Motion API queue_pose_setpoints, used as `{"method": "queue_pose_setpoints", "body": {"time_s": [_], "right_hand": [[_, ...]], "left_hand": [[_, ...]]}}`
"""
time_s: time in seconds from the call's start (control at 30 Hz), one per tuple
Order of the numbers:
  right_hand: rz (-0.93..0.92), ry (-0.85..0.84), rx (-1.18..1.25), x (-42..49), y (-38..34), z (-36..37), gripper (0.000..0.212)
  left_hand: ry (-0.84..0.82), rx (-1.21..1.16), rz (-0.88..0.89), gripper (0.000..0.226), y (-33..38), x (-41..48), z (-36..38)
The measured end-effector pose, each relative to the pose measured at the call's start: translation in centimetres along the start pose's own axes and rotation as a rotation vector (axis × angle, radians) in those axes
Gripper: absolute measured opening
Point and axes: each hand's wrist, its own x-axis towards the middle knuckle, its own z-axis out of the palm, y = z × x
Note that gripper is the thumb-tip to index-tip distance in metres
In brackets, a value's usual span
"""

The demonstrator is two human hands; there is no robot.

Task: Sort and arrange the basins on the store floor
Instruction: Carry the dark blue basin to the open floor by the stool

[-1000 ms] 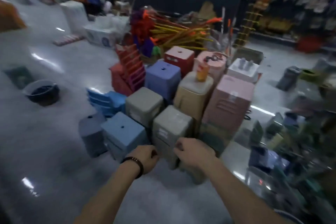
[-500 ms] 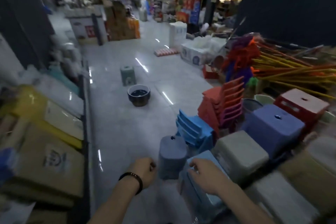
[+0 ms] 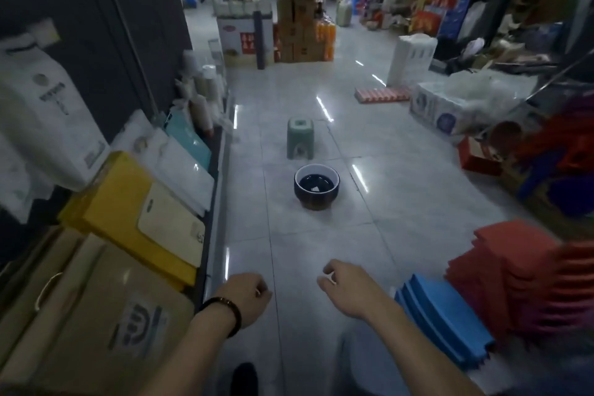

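A dark blue basin with a pale rim (image 3: 316,186) stands on the tiled floor in the middle of the aisle, some way ahead of me. My left hand (image 3: 246,299), with a dark bracelet at the wrist, is curled into a loose fist and holds nothing. My right hand (image 3: 348,288) hovers to its right, fingers curled in, also without anything in it. Both hands are low in the view, well short of the basin.
A pale green stool (image 3: 300,138) stands just beyond the basin. Stacked blue chairs (image 3: 446,318) and red chairs (image 3: 511,276) crowd the right. Shelves with cutting boards (image 3: 167,222) and bags line the left. Boxes and white packs (image 3: 450,106) lie further back.
My view has swung left, away from the cluster of stools, toward the aisle with the basin. Both hands have come off the stools and now hang free over the floor.
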Motion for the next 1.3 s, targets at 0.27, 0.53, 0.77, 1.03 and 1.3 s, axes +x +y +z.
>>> {"method": "queue_pose_setpoints", "body": {"time_s": [0.27, 0.53, 0.77, 1.03, 1.3], "right_hand": [[0.16, 0.019, 0.088, 21.1, -5.8, -6.0, 0.044], [0.255, 0.13, 0.154, 39.2, -5.7, -14.4, 0.042], [0.239, 0.115, 0.238, 58.8, -2.7, -22.1, 0.036], [0.317, 0.017, 0.32, 78.0, -0.6, -28.3, 0.047], [0.527, 0.037, 0.455, 95.4, 5.0, -30.0, 0.043]], "left_hand": [[-0.083, 0.016, 0.056, 0.024, -3.1, 23.5, -11.1], [-0.085, 0.032, 0.131, 0.025, 1.4, 45.1, -23.3], [-0.092, 0.048, 0.123, 0.027, 7.3, 63.8, -28.9], [-0.127, -0.096, 0.111, 0.018, 13.2, 82.0, -34.7], [-0.342, -0.188, 0.049, 0.036, 13.8, 104.9, -34.3]]}}
